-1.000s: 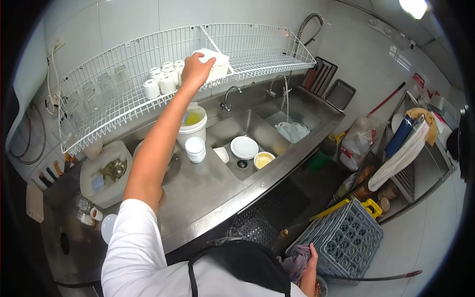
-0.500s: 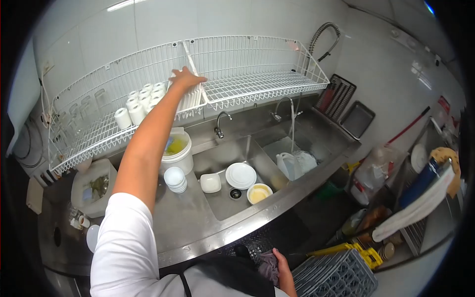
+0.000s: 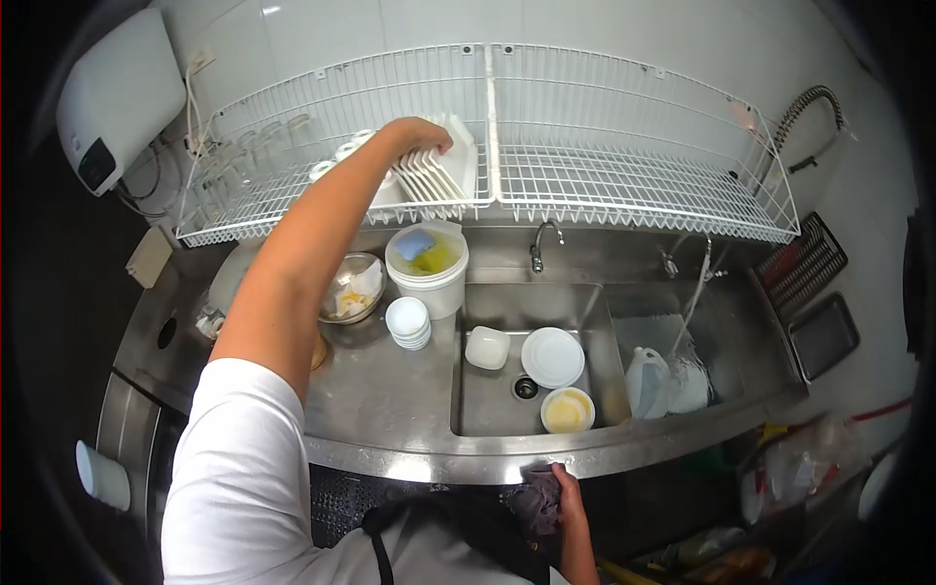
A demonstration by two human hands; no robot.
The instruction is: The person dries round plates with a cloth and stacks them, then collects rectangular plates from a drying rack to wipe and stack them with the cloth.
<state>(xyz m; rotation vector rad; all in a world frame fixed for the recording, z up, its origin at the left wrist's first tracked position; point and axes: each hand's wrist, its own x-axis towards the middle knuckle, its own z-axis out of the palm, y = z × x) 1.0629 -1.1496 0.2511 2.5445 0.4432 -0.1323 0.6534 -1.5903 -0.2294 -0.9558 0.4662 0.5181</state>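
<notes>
My left hand [image 3: 421, 135] reaches up into the white wire rack [image 3: 624, 161], its fingers bent over the upper edges of a row of white plates [image 3: 434, 180] standing on edge. The fingertips are partly hidden, so how many plates they grip does not show. White cups [image 3: 349, 148] stand just left of the plates, partly behind my forearm. Low at the sink's front edge, my right hand [image 3: 570, 499] is closed around a dark greyish cloth [image 3: 536, 499].
Drinking glasses [image 3: 255, 148] stand at the rack's left end. Below are a white bucket [image 3: 434, 288] with yellow-green liquid, stacked bowls [image 3: 409, 322] and a metal bowl [image 3: 353, 310]. Dishes, including a plate [image 3: 553, 358], lie in the sink. Water runs beside a plastic jug [image 3: 646, 382].
My left hand, earlier spread above the plates, has come down onto their top edges with its fingers bent. The view has turned left. My right hand still holds the cloth.
</notes>
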